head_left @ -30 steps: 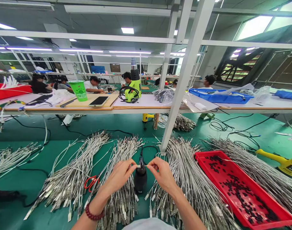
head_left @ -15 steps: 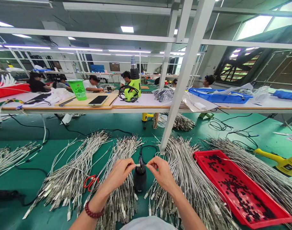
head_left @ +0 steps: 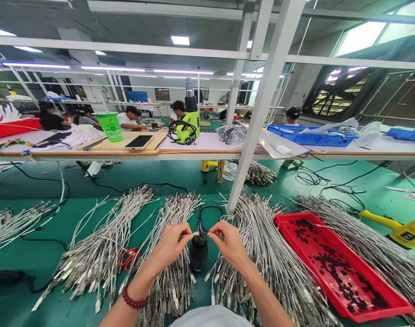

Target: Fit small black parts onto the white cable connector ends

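Note:
My left hand (head_left: 169,245) and my right hand (head_left: 229,245) each pinch one end of a thin silver cable piece (head_left: 197,233), stretched between them. It sits just above the nozzle of a black heat gun (head_left: 198,252) that stands upright on the green mat. Heaps of silver cables with metal ends lie under both hands, one bundle (head_left: 173,272) below the left and another (head_left: 272,259) below the right. A beaded bracelet (head_left: 134,299) is on my left wrist.
A red tray (head_left: 381,299) of small black pieces lies at the right. Red-handled scissors (head_left: 128,257) rest among the cables at the left. A white post (head_left: 248,150) rises behind the heat gun. The shelf above holds a phone (head_left: 139,142), green cup (head_left: 112,127) and green heat gun (head_left: 188,125). A yellow tool (head_left: 398,229) lies far right. Other people sit beyond.
Both hands stay pinched on the cable piece over the heat gun; only the view has shifted slightly.

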{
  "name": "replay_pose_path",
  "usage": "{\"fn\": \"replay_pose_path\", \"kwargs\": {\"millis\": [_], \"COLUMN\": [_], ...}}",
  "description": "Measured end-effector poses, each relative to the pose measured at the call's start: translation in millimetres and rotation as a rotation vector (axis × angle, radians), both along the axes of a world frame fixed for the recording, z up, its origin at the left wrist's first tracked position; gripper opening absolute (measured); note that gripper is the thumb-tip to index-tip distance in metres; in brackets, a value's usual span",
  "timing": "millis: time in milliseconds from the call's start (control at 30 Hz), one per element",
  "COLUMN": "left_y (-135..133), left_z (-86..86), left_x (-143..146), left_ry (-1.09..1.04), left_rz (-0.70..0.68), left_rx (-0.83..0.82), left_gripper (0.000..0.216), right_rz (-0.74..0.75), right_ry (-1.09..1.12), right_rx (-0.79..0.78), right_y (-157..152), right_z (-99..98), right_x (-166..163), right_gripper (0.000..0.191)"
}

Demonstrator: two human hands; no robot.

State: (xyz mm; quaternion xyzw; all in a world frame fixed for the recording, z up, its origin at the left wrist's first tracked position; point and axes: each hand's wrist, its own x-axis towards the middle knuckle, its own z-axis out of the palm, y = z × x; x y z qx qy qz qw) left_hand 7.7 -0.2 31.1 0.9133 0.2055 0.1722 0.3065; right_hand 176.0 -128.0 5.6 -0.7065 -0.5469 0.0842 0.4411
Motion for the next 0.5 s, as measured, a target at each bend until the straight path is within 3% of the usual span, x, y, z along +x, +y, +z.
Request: {"fn": "replay_pose_path", "kwargs": {"millis": [200, 500], "left_y": [0.3, -1.5], "left_z": [-1.4, 2.3], "left_x": [1.6, -1.8], "left_ry": [-0.017, 0.012], "left_rz": [-0.006, 0.006], "left_rx": [0.030, -0.082], "left_gripper": [0.024, 0.025], "right_rz": [-0.008, 0.010], "right_ry": [-0.019, -0.043], "right_rx": [0.013, -0.009], "right_y": [1.2, -2.6], "right_z": [-1.5, -2.9], "right_x": [0.2, 0.5], "right_gripper": [0.008, 0.013]}}
